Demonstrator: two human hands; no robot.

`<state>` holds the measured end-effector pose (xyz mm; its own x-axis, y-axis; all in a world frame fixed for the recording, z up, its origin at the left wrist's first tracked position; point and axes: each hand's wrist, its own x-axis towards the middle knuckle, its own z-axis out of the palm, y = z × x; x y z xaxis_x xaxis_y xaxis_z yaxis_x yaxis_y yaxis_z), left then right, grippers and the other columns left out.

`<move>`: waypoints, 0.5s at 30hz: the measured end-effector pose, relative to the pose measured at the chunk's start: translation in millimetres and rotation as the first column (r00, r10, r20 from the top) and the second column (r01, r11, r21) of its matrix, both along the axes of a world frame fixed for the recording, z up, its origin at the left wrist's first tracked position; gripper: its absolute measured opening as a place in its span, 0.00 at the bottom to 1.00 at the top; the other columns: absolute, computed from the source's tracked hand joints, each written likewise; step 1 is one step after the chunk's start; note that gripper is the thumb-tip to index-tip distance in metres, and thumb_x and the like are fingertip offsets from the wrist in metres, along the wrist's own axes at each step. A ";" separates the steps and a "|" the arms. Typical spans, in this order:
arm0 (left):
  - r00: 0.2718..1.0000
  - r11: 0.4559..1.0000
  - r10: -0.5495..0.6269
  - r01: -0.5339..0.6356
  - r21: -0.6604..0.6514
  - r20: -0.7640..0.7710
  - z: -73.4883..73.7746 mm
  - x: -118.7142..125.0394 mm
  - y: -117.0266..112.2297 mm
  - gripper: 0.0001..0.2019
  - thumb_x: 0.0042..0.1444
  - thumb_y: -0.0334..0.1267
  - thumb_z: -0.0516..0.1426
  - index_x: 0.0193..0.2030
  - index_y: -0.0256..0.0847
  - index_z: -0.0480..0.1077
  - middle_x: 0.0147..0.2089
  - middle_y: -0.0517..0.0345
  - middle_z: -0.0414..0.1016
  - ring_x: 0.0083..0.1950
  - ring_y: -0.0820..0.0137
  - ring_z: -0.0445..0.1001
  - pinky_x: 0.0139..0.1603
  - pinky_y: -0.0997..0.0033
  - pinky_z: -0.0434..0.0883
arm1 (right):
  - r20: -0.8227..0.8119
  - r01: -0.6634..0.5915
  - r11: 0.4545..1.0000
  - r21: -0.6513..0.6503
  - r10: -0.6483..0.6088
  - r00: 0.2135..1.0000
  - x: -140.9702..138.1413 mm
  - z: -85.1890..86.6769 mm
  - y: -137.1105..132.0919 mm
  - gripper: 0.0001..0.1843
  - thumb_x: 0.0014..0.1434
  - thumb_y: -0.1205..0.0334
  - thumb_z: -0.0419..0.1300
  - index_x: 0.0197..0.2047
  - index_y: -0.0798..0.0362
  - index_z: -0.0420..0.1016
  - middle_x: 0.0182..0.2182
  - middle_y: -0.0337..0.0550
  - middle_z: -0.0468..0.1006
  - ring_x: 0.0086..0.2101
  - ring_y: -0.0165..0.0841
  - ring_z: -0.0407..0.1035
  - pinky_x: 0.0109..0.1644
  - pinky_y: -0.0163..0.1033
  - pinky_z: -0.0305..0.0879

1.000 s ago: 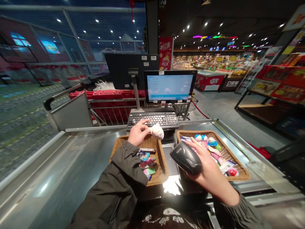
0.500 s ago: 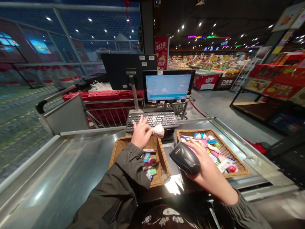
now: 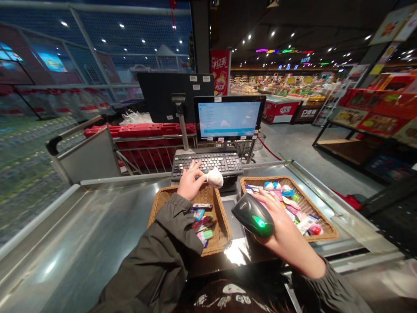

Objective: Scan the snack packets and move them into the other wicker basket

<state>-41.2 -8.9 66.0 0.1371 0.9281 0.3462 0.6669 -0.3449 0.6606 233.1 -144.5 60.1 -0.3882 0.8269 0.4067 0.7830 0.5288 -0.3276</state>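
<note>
My left hand [image 3: 190, 181] pinches a small white wrapped sweet [image 3: 215, 177] above the far end of the left wicker basket [image 3: 219, 238], just in front of the keyboard [image 3: 208, 164]. My right hand [image 3: 282, 229] grips a black barcode scanner [image 3: 253, 214] with a green light lit on its back. The scanner's head points toward the sweet. The right hand sits over the near left corner of the right wicker basket [image 3: 325, 231], which holds several colourful sweets.
A checkout screen [image 3: 228, 118] stands behind the keyboard. The steel counter [image 3: 97, 230] stretches left. A grey divider and red barriers [image 3: 143, 143] lie beyond. Store shelves [image 3: 374, 117] stand at right.
A green light has come on at the scanner's back. Both hands stay almost where they were; the sweet shifts only slightly.
</note>
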 end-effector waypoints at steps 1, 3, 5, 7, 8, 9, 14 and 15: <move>1.000 1.000 0.001 -0.001 -0.003 0.003 -0.2 -0.2 0.2 0.09 0.57 0.37 0.54 0.26 0.40 0.68 0.68 0.46 0.63 0.74 0.54 0.49 0.69 0.35 0.44 | -0.003 0.000 1.000 0.004 0.000 1.000 0.5 0.1 -0.1 0.31 0.55 0.64 0.59 0.63 0.51 0.63 0.62 0.54 0.65 0.66 0.52 0.52 0.68 0.67 0.49; 1.000 1.000 -0.002 0.002 -0.002 0.008 -1.2 -0.6 0.5 0.09 0.57 0.37 0.54 0.26 0.40 0.68 0.67 0.47 0.63 0.74 0.54 0.50 0.69 0.35 0.45 | -0.012 -0.001 1.000 0.009 0.001 1.000 1.4 0.5 -0.4 0.32 0.55 0.64 0.59 0.64 0.51 0.62 0.62 0.54 0.65 0.66 0.53 0.52 0.68 0.67 0.49; 1.000 1.000 -0.006 0.006 0.000 0.018 -2.7 -1.0 0.8 0.09 0.56 0.38 0.54 0.26 0.41 0.68 0.67 0.47 0.64 0.74 0.54 0.49 0.69 0.36 0.45 | -0.020 0.000 1.000 0.011 0.000 1.000 2.1 1.1 -0.7 0.31 0.55 0.64 0.59 0.62 0.51 0.64 0.62 0.54 0.65 0.66 0.53 0.52 0.68 0.67 0.49; 1.000 1.000 -0.009 0.009 0.000 0.029 -4.4 -1.6 1.1 0.09 0.56 0.38 0.54 0.27 0.41 0.68 0.67 0.46 0.63 0.74 0.54 0.49 0.70 0.36 0.45 | -0.026 0.006 1.000 0.005 -0.006 1.000 3.0 1.4 -1.1 0.29 0.55 0.63 0.59 0.61 0.50 0.66 0.62 0.53 0.65 0.66 0.53 0.52 0.68 0.66 0.48; 0.999 1.000 -0.011 0.011 -0.001 0.035 -5.3 -2.0 1.3 0.09 0.56 0.38 0.54 0.27 0.41 0.68 0.67 0.46 0.63 0.74 0.54 0.49 0.70 0.37 0.45 | -0.030 0.009 1.000 0.003 -0.009 1.000 3.4 1.2 -1.3 0.28 0.55 0.63 0.60 0.60 0.50 0.67 0.62 0.53 0.65 0.66 0.53 0.52 0.68 0.66 0.47; 0.999 1.000 -0.012 0.012 -0.001 0.041 -6.4 -2.5 1.7 0.09 0.56 0.38 0.54 0.27 0.41 0.69 0.67 0.46 0.63 0.74 0.54 0.49 0.70 0.37 0.45 | -0.034 0.011 1.000 0.002 -0.011 0.999 3.9 0.9 -1.5 0.28 0.55 0.63 0.60 0.60 0.50 0.67 0.62 0.53 0.65 0.66 0.53 0.52 0.69 0.66 0.46; 0.994 0.999 -0.034 0.037 -0.026 0.107 -17.0 -8.3 8.0 0.08 0.53 0.39 0.56 0.25 0.40 0.69 0.66 0.44 0.66 0.73 0.55 0.51 0.71 0.48 0.51 | -0.059 0.007 1.000 0.012 -0.007 0.998 6.2 -2.2 -3.1 0.33 0.54 0.64 0.60 0.64 0.51 0.63 0.62 0.54 0.65 0.65 0.52 0.52 0.68 0.66 0.47; 0.992 0.998 -0.033 0.039 -0.042 0.126 -20.6 -10.1 9.9 0.08 0.52 0.39 0.56 0.25 0.40 0.70 0.65 0.42 0.66 0.73 0.55 0.52 0.71 0.51 0.51 | -0.060 0.005 1.000 0.015 -0.005 0.998 6.4 -2.6 -3.5 0.33 0.54 0.64 0.60 0.64 0.51 0.63 0.62 0.54 0.66 0.65 0.52 0.53 0.68 0.66 0.48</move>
